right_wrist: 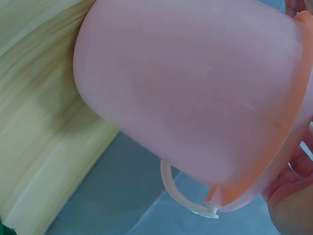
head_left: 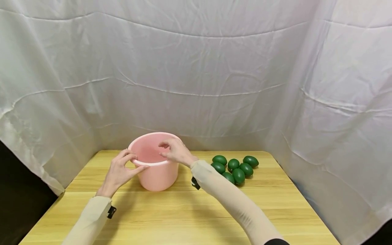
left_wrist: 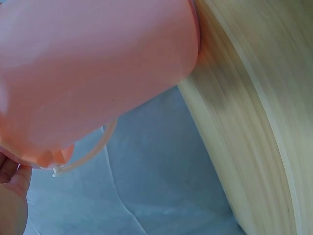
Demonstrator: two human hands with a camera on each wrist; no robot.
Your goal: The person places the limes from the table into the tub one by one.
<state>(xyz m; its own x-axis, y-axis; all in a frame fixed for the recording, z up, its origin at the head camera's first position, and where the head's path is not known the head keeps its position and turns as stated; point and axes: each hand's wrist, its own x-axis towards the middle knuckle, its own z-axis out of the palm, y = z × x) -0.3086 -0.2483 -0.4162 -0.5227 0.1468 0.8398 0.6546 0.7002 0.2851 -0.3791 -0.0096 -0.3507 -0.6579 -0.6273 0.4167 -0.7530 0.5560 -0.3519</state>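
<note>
A pink plastic bucket (head_left: pixel 157 177) stands on the wooden table, left of the middle. My left hand (head_left: pixel 117 173) grips its near left rim, thumb outside and fingertips over the edge. Over the bucket's mouth reaches my right hand (head_left: pixel 177 151), its fingers loosely bent and apart from the thumb, with nothing seen between them. What lies at the bucket's bottom is hidden. In the right wrist view, a pale curved handle (right_wrist: pixel 183 196) hangs from the bucket's side, and part of the right hand (right_wrist: pixel 296 205) shows at the rim.
Several dark green, avocado-like fruits (head_left: pixel 238 176) lie in a cluster to the right of the bucket, partly behind the right forearm. The wooden table (head_left: pixel 171 217) ends at a pale cloth curtain (head_left: pixel 196 85) at the back and sides.
</note>
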